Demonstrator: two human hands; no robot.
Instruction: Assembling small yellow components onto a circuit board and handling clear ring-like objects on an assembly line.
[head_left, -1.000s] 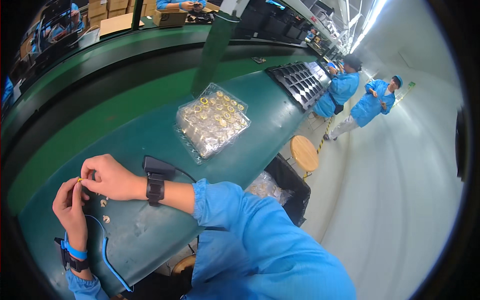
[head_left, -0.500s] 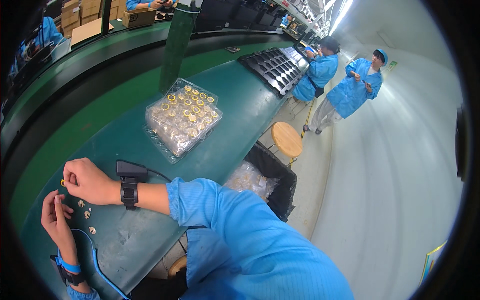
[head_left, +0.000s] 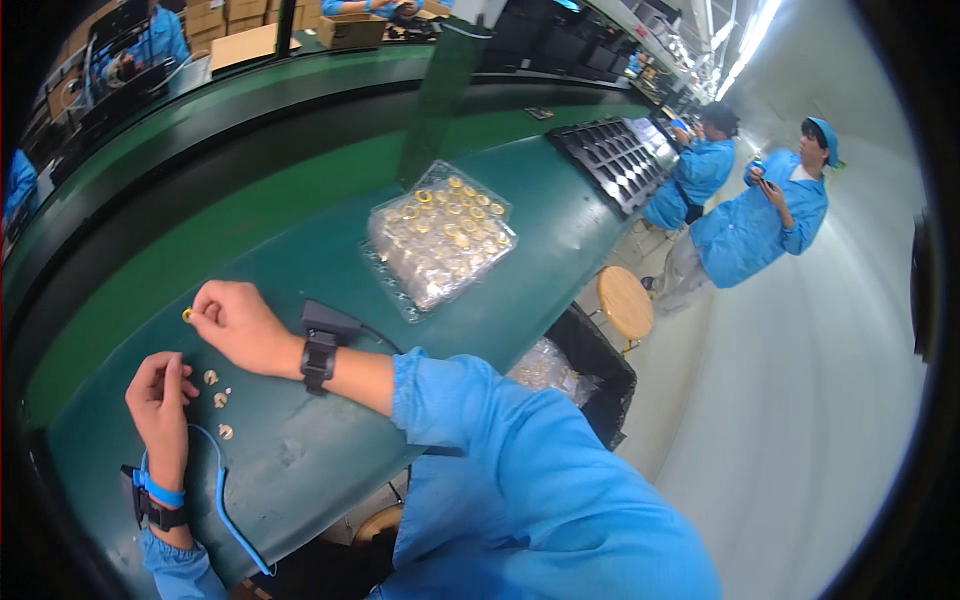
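My right hand [head_left: 238,328] pinches a small yellow ring-shaped part [head_left: 187,314] at its fingertips, just above the green bench. Nearer to me, my left hand [head_left: 160,400] is curled, thumb against the fingers. Whatever lies inside its grip, if anything, is hidden. A blue strap with a coiled cord [head_left: 221,490] circles the left wrist. Beside the left hand, three small pale round parts [head_left: 220,400] lie on the bench with a tiny white bit. Farther right, stacked clear plastic trays [head_left: 430,265] hold many yellow-rimmed round parts.
A black box-shaped device [head_left: 330,320] sits at my right wrist. The green bench [head_left: 300,450] runs toward a black slotted tray [head_left: 615,165]. Off its right edge stand a black-lined bin [head_left: 605,385] and a wooden stool [head_left: 626,303]. Two people in blue coats are beyond.
The whole view has shifted, so the bench and trays sit farther right. My right hand, still pinching the yellow part, is a little farther from the left, whose fingers are more curled.
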